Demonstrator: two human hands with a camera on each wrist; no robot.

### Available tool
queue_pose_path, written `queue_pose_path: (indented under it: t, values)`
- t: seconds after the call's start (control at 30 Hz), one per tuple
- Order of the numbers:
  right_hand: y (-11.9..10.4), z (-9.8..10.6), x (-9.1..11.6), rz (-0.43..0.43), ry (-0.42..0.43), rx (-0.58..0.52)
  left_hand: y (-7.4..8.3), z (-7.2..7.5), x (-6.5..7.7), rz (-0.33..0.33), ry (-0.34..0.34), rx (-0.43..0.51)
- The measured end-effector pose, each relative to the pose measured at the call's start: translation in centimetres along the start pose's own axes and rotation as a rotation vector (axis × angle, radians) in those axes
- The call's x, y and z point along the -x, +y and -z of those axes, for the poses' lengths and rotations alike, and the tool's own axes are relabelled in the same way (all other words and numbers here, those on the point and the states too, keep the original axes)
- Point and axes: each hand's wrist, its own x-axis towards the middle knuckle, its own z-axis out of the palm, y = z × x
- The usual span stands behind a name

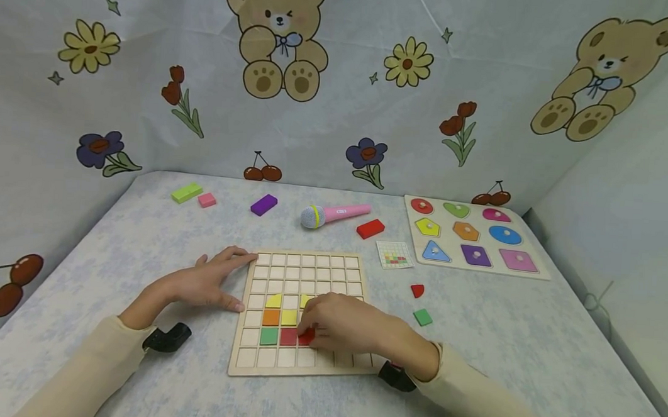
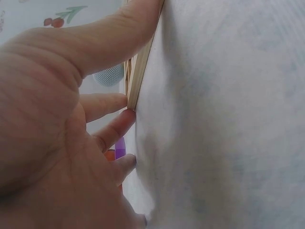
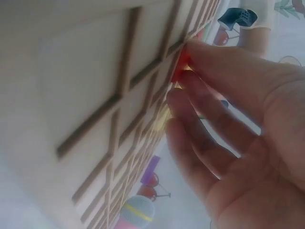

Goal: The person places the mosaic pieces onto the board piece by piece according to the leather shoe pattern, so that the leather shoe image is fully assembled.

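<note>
On the near half of the tabletop [image 1: 111,247], the wooden grid board [image 1: 266,358] lies flat, with the work at its 6 o'clock side. The left grip [image 1: 208,284] rests at the board's 10 o'clock, relaxed and clasping nothing, thumb and fingertips against the edge; light, even pressure there should stop the board creeping without tipping it. The right grip [image 1: 347,326] reaches in from 4 o'clock, thumb and fingertips pinching the red tile [image 1: 306,337], which is partly hidden beneath them; whether it is fully seated cannot be told. Beyond the board at 2 o'clock, the small pattern card [image 1: 395,255] lies face up, worth a glance to check colour and cell before letting go. To seat the tile well, line its side up with the dark red square [image 1: 289,337] at its 9 o'clock, lower one edge into the cell, then press the rest level. Lifting the fingers straight up would spare the yellow square [image 1: 289,317] at its 11 o'clock a nudge. The rounded red piece [image 1: 417,291], off the board towards 3 o'clock, is best left alone meanwhile.
</note>
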Motion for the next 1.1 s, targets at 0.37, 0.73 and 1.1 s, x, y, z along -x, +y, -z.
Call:
queue_pose_path:
  t: [0.37,0.73,1.1]
  values:
    - [2.8,0.4,4.2,-0.153,0.012,-0.158,0.0,0.0,0.0,0.001,-0.003,0.013]
    - [6.8,1.4,10.6,-0.347,0.053,-0.243,0.0,0.0,0.0,0.005,0.0,0.007]
    - [9.0,0.9,15.9,-0.403,0.002,-0.447,0.0,0.0,0.0,0.002,0.001,0.003]
